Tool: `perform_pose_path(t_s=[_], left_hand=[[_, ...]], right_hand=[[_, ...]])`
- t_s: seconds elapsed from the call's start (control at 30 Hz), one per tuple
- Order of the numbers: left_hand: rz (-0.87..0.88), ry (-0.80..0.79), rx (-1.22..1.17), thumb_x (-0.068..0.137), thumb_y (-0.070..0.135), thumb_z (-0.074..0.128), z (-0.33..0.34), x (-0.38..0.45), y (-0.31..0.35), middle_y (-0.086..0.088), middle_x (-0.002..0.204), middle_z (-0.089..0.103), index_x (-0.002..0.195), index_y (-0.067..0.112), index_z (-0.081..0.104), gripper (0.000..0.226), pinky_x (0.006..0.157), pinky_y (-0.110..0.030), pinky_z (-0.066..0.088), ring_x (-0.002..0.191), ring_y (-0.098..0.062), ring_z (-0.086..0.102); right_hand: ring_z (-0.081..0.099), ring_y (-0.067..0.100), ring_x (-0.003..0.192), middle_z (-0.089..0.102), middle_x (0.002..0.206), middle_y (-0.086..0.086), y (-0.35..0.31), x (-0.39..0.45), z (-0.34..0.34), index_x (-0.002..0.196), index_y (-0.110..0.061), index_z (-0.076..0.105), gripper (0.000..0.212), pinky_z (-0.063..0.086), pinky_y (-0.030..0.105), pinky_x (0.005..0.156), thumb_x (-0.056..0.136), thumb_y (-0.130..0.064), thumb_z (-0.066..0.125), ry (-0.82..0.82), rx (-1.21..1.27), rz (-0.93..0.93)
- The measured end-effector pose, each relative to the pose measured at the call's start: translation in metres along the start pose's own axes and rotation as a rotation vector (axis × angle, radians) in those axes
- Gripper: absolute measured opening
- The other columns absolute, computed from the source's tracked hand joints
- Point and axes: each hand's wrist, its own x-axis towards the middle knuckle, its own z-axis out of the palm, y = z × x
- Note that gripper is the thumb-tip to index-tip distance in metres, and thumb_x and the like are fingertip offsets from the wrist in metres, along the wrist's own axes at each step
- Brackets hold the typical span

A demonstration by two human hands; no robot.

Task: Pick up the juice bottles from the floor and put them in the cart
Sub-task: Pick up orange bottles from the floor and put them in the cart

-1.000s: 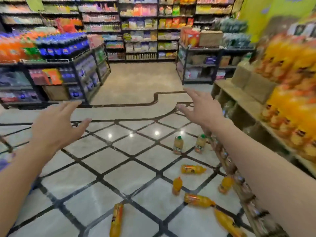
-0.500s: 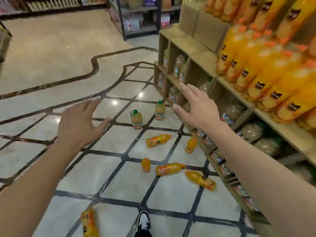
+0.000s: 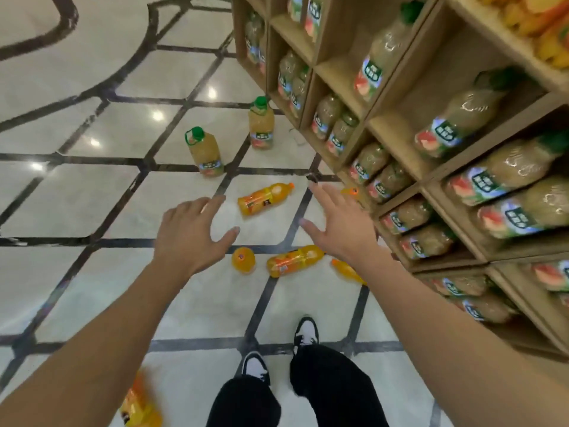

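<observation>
Here both hands reach down at mid-frame, the left hand and right hand spread wide and holding nothing. Orange juice bottles lie scattered on the tiled floor around them, two green-capped bottles standing upright above, beside the shelf at right.

Empty hands above fallen bottles
</observation>
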Motion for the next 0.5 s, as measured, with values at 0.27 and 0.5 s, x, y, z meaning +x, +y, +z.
perform_pose_path(t_s=[0.27,0.5], left_hand=[[-0.058,-0.203,-0.093,0.063,0.091,0.048,0.275,0.040,-0.046,-0.002,0.151,0.046,0.154,0.037,0.022,0.109,0.106,-0.051,0.042,0.136,-0.028,0.044],[-0.179,-0.256,-0.656,0.033,0.072,0.089,0.440,0.032,-0.118,0.025,0.154,0.030,0.154,0.046,0.006,0.149,0.112,-0.042,0.035,0.142,-0.008,0.031]], right_hand=[[0.025,0.032,0.149,0.016,0.169,-0.003,0.091,0.077,0.280,0.160,-0.041,0.002,0.086,0.035,0.055,0.111,0.093,-0.067,0.050,-0.315,-0.164,0.025],[0.002,0.038,0.155,0.003,0.170,-0.004,0.146,0.133,0.456,0.159,-0.043,-0.003,0.123,0.019,0.067,0.116,0.073,-0.056,0.083,-0.574,-0.185,0.048]])
